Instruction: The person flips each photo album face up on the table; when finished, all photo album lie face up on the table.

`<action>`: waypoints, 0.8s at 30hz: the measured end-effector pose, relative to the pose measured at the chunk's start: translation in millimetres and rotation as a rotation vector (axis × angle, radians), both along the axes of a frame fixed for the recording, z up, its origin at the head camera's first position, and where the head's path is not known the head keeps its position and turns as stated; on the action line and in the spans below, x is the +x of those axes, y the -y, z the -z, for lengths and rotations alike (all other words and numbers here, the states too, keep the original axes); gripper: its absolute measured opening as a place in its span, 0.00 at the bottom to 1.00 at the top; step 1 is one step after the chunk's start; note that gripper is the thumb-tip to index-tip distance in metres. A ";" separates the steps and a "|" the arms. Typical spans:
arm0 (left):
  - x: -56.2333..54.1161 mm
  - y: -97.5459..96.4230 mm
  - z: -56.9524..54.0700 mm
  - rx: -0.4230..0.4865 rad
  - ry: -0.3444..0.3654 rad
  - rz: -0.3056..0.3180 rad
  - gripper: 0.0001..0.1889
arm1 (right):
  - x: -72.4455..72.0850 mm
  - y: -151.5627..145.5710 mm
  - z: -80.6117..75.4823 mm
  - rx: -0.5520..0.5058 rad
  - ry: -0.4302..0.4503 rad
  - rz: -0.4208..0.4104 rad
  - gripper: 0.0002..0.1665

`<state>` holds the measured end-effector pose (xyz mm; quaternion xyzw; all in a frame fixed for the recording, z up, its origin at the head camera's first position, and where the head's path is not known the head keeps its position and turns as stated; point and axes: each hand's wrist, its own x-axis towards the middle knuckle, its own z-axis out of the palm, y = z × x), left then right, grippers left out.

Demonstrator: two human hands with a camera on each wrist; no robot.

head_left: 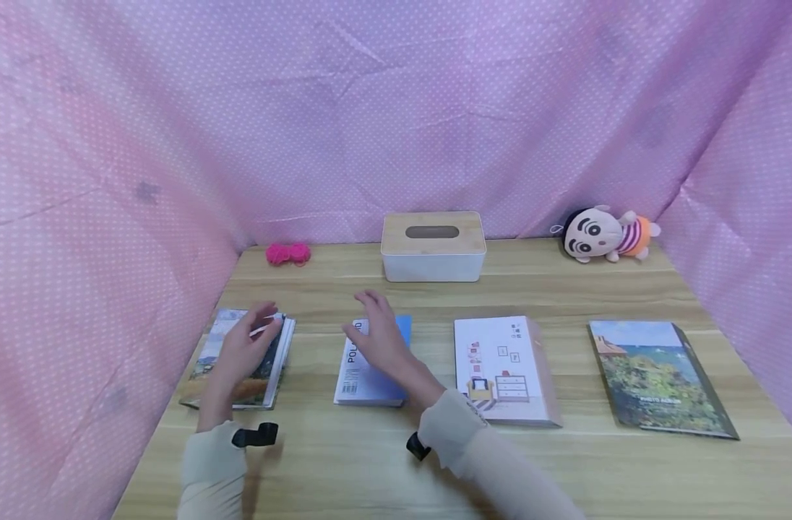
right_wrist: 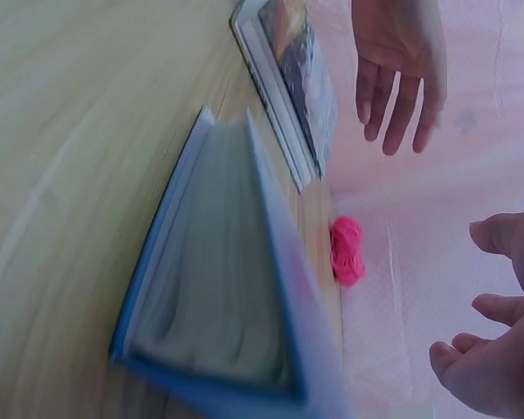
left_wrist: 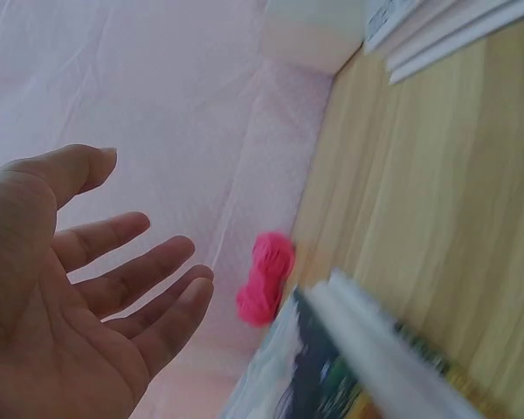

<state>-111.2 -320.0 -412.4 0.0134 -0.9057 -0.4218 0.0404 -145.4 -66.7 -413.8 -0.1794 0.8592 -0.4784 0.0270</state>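
In the head view my left hand (head_left: 240,354) hovers over a photo album with a landscape cover (head_left: 214,339), its fingers relaxed and apart. The left wrist view shows the palm (left_wrist: 70,349) with nothing in it. My right hand (head_left: 384,339) is above a blue and white album (head_left: 370,383) lettered on its cover, partly hiding it. From the right wrist, that blue album (right_wrist: 218,262) lies with its page edges showing and its cover lifted slightly; the right fingers (right_wrist: 489,340) are bent loosely, apart from it.
A white album with furniture drawings (head_left: 503,368) and another landscape photo album (head_left: 656,375) lie to the right. Along the back are pink yarn (head_left: 288,253), a wood-topped tissue box (head_left: 433,263) and a plush doll (head_left: 604,235). Pink dotted cloth (head_left: 370,123) encloses the wooden table (head_left: 331,469).
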 end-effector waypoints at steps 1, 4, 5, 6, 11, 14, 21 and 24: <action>-0.4 -3.4 1.3 0.009 0.008 0.013 0.28 | -0.4 -3.5 0.9 -0.005 0.006 0.011 0.36; -2.2 -14.9 4.2 0.038 0.026 0.054 0.29 | -1.9 -14.5 4.8 -0.016 0.018 0.048 0.36; -3.5 -18.7 5.6 0.046 0.028 0.069 0.29 | -1.8 -18.0 5.9 -0.019 0.025 0.062 0.36; -4.5 -22.7 6.9 0.050 0.033 0.084 0.29 | -2.0 -21.3 7.9 -0.016 0.030 0.077 0.36; -9.3 -46.0 15.8 0.061 0.077 0.177 0.29 | 0.9 -34.2 19.5 -0.013 0.092 0.169 0.39; -10.6 -58.6 21.4 0.049 0.131 0.230 0.30 | 5.6 -40.8 25.9 -0.018 0.141 0.193 0.40; -8.9 -77.2 33.1 0.001 0.241 0.279 0.34 | 19.0 -54.3 37.6 -0.059 0.242 0.192 0.44; -6.8 -81.4 37.7 -0.042 0.246 0.291 0.36 | 24.6 -57.5 42.9 -0.076 0.277 0.166 0.44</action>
